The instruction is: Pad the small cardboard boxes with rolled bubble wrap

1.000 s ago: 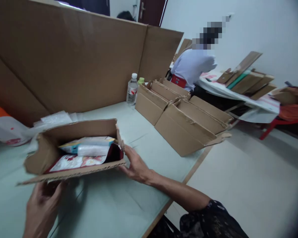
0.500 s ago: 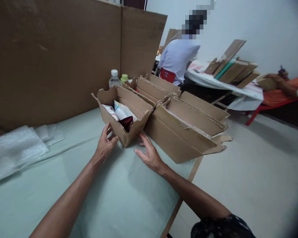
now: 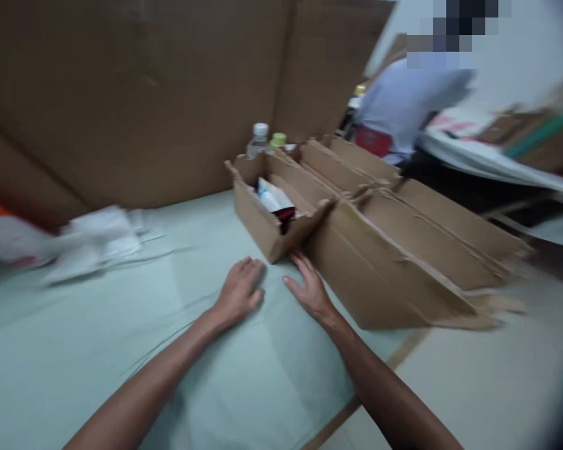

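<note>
My left hand is over the green tablecloth, a short way in front of a small cardboard box. Its fingers are stretched out, and nothing shows in it. My right hand has its fingers spread, the tips at the lower corner of the same box; whether they touch it I cannot tell. Inside the box lie a white and blue packet and a dark red packet. A larger cardboard box stands to the right of my right hand.
Behind the boxes stand a clear bottle with a white cap and a green-capped container. Bubble wrap lies at the left. A tall cardboard panel borders the table's back. A person sits beyond.
My left hand has come away from the small box's side. My right hand stays near its lower corner. The view has swung left, showing more of the table's left side.
</note>
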`<state>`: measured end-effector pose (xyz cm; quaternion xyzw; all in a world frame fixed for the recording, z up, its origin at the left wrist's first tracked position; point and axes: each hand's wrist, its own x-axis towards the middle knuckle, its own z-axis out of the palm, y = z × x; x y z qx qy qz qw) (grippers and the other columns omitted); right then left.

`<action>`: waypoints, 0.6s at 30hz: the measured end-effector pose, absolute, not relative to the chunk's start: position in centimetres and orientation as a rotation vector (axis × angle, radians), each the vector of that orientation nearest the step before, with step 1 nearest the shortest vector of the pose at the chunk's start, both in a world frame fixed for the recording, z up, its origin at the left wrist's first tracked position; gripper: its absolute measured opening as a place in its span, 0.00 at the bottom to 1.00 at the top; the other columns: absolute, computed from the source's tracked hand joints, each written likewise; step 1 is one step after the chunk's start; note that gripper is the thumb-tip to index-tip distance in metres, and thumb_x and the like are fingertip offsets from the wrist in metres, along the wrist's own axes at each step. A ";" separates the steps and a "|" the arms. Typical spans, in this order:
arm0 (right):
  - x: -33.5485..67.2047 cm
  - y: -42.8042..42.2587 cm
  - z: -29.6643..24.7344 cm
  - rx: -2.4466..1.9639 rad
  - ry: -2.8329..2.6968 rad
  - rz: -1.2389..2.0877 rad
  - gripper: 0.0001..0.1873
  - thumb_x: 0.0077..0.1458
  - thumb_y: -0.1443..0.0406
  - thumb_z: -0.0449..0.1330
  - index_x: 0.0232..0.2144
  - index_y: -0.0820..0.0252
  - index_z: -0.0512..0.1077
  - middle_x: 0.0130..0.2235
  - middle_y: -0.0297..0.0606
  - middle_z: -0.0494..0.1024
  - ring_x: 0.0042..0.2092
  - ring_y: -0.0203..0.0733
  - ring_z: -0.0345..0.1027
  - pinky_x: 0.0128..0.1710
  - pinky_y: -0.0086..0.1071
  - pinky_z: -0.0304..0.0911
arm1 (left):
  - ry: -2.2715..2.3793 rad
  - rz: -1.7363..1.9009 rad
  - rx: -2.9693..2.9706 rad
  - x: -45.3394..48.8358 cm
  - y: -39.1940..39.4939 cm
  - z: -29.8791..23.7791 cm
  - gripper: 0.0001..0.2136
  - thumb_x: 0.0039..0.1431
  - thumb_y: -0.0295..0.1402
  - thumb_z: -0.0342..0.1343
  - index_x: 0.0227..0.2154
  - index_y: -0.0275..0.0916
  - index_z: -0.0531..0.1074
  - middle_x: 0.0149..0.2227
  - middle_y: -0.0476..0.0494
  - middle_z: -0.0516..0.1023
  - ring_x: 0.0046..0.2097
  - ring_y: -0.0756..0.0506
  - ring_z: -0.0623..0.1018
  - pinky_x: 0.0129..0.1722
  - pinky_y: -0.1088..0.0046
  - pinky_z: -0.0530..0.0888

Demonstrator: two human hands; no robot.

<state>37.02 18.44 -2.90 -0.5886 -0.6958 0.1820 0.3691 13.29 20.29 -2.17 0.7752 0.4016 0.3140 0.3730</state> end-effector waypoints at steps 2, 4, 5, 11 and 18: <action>37.2 18.4 -3.2 -1.533 -1.900 0.387 0.24 0.60 0.56 0.58 0.54 0.60 0.76 0.59 0.51 0.75 0.60 0.56 0.69 0.62 0.52 0.65 | 1.095 0.723 2.074 11.9 16.5 -1.5 0.24 0.57 0.35 0.59 0.57 0.40 0.73 0.67 0.34 0.68 0.72 0.33 0.60 0.72 0.43 0.46; 37.2 18.6 -3.7 -1.514 -2.033 0.245 0.23 0.62 0.53 0.54 0.50 0.59 0.78 0.55 0.51 0.78 0.56 0.58 0.72 0.59 0.55 0.65 | 1.170 0.650 2.149 10.0 13.1 -0.7 0.22 0.59 0.37 0.60 0.57 0.43 0.74 0.68 0.38 0.68 0.72 0.36 0.61 0.73 0.48 0.48; 37.1 18.9 -4.0 -1.513 -2.086 0.169 0.25 0.63 0.52 0.52 0.51 0.60 0.78 0.55 0.52 0.78 0.56 0.60 0.72 0.58 0.57 0.66 | 1.205 0.602 2.201 8.8 11.4 -0.3 0.23 0.61 0.38 0.59 0.58 0.42 0.73 0.69 0.38 0.67 0.72 0.37 0.61 0.73 0.50 0.49; 32.3 17.3 -5.3 -1.189 -2.427 -0.118 0.30 0.67 0.51 0.48 0.58 0.64 0.74 0.61 0.55 0.75 0.59 0.64 0.71 0.52 0.56 0.69 | 1.477 0.467 2.354 -1.8 0.8 0.6 0.24 0.65 0.43 0.55 0.62 0.44 0.68 0.69 0.42 0.66 0.72 0.41 0.61 0.71 0.58 0.57; 18.4 7.4 -2.8 -0.457 -2.692 0.001 0.31 0.63 0.61 0.56 0.67 0.55 0.64 0.66 0.44 0.70 0.64 0.54 0.68 0.58 0.45 0.67 | 2.515 0.759 1.904 -24.6 -3.1 5.9 0.11 0.59 0.28 0.56 0.44 0.34 0.78 0.54 0.33 0.80 0.59 0.36 0.75 0.61 0.48 0.71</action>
